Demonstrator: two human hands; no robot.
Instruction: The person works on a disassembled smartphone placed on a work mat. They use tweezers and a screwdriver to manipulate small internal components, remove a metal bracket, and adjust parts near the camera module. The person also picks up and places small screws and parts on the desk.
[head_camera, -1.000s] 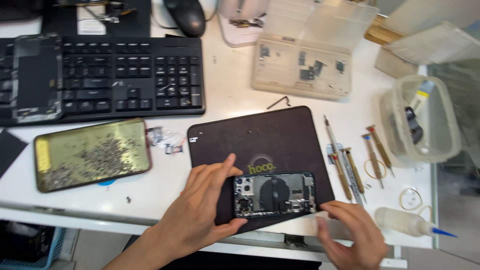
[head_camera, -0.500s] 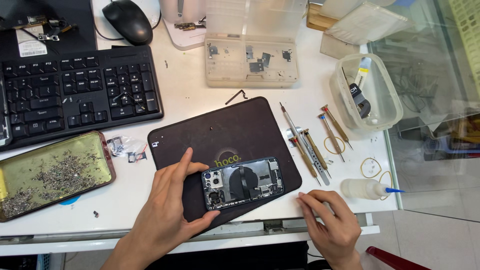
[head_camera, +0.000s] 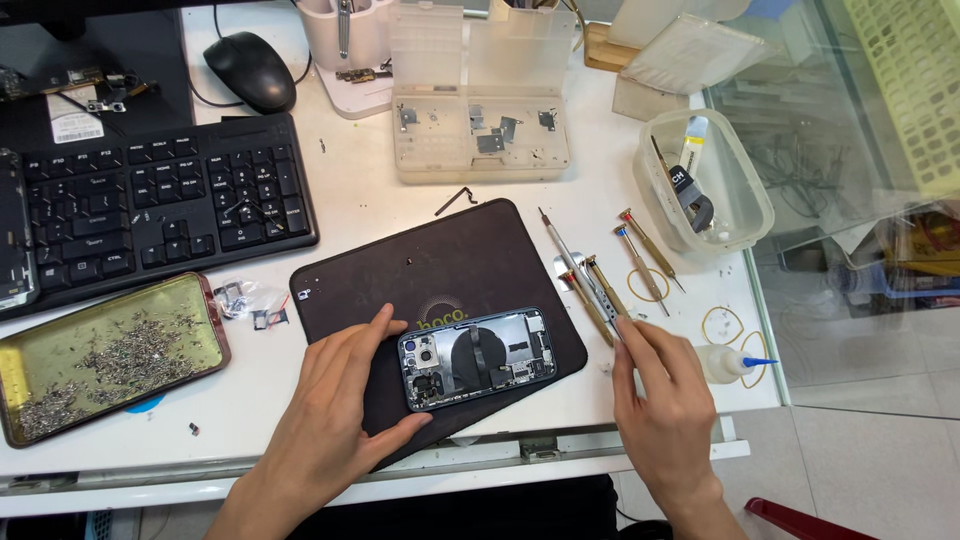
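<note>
Left hand (head_camera: 335, 405) grip: thumb under the near edge, fingers spread over the left end of an opened phone (head_camera: 477, 357), pinning it rather than closing round it. Phone lies flat, back cover off, innards up; long axis runs left-right with a slight tilt, right end farther from the person, camera end at the left under the fingertips. It sits just right of the left palm, on the near right part of a dark work mat (head_camera: 420, 270).

Right hand (head_camera: 665, 400) is right of the phone, apart from it, fingertips pinched at the near end of a thin metal tool (head_camera: 580, 272) lying diagonally off the mat's right edge. Hard to tell whether the grip is actually closed on the tool or just touching it; the tip contact is too small to make out.

Outward: more screwdrivers (head_camera: 640, 255) beside that tool, a small squeeze bottle with blue nozzle (head_camera: 730, 362) just right of the right hand, rubber bands (head_camera: 722, 325) near it. Beyond, a clear tub (head_camera: 745, 215) and a clear parts organiser (head_camera: 480, 120). Left of the left hand, a tray full of screws (head_camera: 105, 360) on the white tabletop (head_camera: 370, 215), then a black keyboard (head_camera: 150, 210) cut off at the frame edge, and a mouse (head_camera: 250, 70). Both forearms leave the bottom of the view.
</note>
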